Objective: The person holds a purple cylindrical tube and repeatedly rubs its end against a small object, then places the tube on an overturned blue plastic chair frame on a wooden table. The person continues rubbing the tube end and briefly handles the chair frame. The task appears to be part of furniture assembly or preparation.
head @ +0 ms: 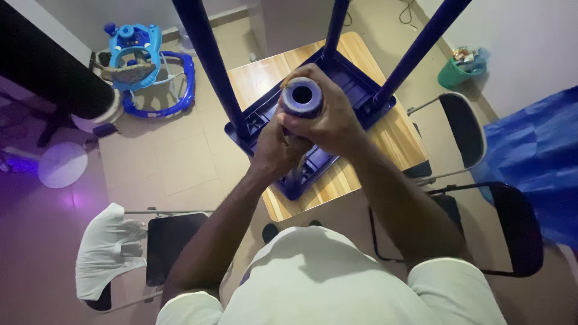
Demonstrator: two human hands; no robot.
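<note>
On wooden table [394,135], upturned blue stool [337,78], both hands [307,129] gripping 1 leg [302,97]

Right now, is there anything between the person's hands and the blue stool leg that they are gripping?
Nothing visible. The right hand and the left hand both wrap directly around the nearest leg of the upturned blue stool, which rests on the wooden table.
</note>
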